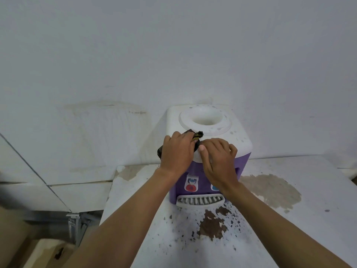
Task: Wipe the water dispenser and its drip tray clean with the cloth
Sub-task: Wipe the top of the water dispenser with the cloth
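Your left hand (176, 151) grips a dark cloth (199, 134) with a yellow stripe, pressing it to the near left part of the white top of the water dispenser (237, 140). Your right hand (218, 161) lies just beside it on the top's near edge, fingers relaxed and holding nothing. The purple-bodied dispenser stands against the far wall (173, 55) on a stained white table (309, 219). Its slotted drip tray (201, 201) juts out at the near base.
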